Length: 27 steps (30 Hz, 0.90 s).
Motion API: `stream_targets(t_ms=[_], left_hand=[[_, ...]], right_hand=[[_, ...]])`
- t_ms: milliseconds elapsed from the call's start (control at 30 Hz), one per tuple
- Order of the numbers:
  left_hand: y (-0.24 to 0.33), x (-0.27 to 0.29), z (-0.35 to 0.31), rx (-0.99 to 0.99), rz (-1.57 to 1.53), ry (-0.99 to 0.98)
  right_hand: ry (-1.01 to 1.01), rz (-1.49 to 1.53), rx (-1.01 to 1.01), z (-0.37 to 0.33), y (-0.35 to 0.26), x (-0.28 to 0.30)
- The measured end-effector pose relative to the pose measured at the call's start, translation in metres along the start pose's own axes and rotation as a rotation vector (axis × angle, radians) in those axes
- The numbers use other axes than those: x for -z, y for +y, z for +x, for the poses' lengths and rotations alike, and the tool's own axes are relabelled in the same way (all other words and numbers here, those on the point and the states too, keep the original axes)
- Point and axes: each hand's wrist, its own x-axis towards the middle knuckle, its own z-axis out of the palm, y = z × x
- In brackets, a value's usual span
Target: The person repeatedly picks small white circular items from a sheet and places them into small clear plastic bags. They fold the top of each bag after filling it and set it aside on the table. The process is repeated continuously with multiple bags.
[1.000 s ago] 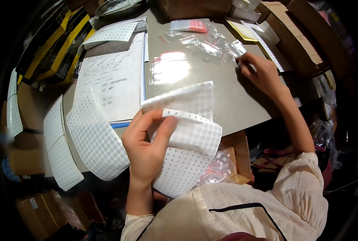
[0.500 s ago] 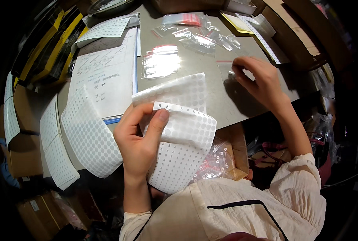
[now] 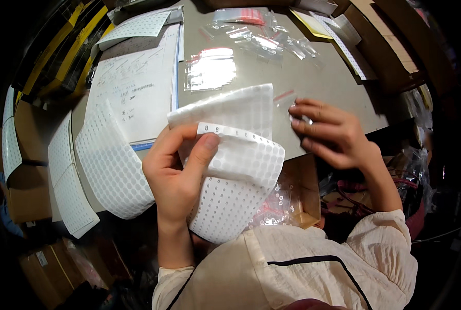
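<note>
Centrally, a curled sheet of round stickers [image 3: 240, 160] is pinched between the thumb and bent forefinger of the left hand [image 3: 176, 168]; the remaining left fingers are hidden behind it. At one o'clock from the sheet lies a small transparent bag [image 3: 283, 98] with a red strip, its near end covered by the right hand [image 3: 339, 129]. That hand's fingers are bent; whether they grip the bag, I cannot tell. Beyond stretches the grey tabletop [image 3: 328, 77], where glare washes out a stack of bags [image 3: 209, 72] at eleven o'clock. Toward ten, dark yellow-banded boxes [image 3: 59, 57] fade into blackness. At four, an open carton [image 3: 310, 181] contains transparent bags of white rings [image 3: 274, 209], partly hidden by the sheet and shirt [image 3: 292, 253].
</note>
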Motion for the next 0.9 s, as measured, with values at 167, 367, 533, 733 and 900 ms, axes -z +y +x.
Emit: stream_targets(t_ms=[167, 367, 533, 733, 900], left_hand=[[0.003, 0.0, 0.001, -0.001, -0.102, 0.005], [-0.001, 0.001, 0.001, -0.026, -0.083, 0.018], [-0.003, 0.001, 0.002, -0.025, -0.008, 0.029], [-0.004, -0.001, 0.002, -0.05, 0.051, 0.031], [-0.003, -0.001, 0.002, -0.08, 0.089, 0.032]], right_hand=[[-0.068, 0.432, 0.18, -0.001, -0.04, 0.0], [0.158, 0.574, -0.051, 0.029, -0.053, 0.003], [0.165, 0.298, -0.059, 0.07, -0.06, -0.019], [0.151, 0.278, -0.013, 0.084, -0.055, -0.03], [0.093, 0.458, -0.121, 0.086, -0.049, -0.028]])
